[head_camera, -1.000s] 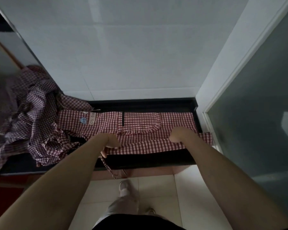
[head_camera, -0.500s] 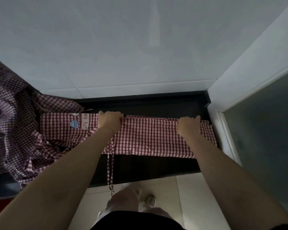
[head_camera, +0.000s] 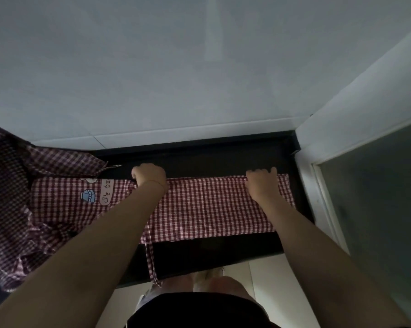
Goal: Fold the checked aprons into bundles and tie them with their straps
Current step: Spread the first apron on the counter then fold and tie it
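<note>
A red-and-white checked apron (head_camera: 211, 209) lies spread lengthwise on the dark bench (head_camera: 223, 157), folded into a long flat band that runs from the left pile to near the bench's right end. Both hands sit on its far edge, knuckles up and fingers curled over the fold. The left hand (head_camera: 150, 174) grips the edge near the middle of the bench, just right of a pale label (head_camera: 106, 191) with printed characters and a small blue picture patch (head_camera: 88, 197) sewn on the cloth. The right hand (head_camera: 261, 183) grips the same far edge near the apron's right end; the fingertips appear tucked under the fabric, though the dim light makes that hard to confirm. The two hands are well apart, with a smooth stretch of checked cloth between them.

A narrow checked strap (head_camera: 151, 259) hangs from the apron's near edge, down over the front of the bench toward the pale tiled floor (head_camera: 270, 292).

To the left, a crumpled heap of more checked aprons (head_camera: 12, 209) lies on the bench, touching the flat one's left end. Behind the bench rises a pale tiled wall (head_camera: 199, 79), and at the right stands a white door frame (head_camera: 322, 185) with a dark glass panel (head_camera: 377, 197).
</note>
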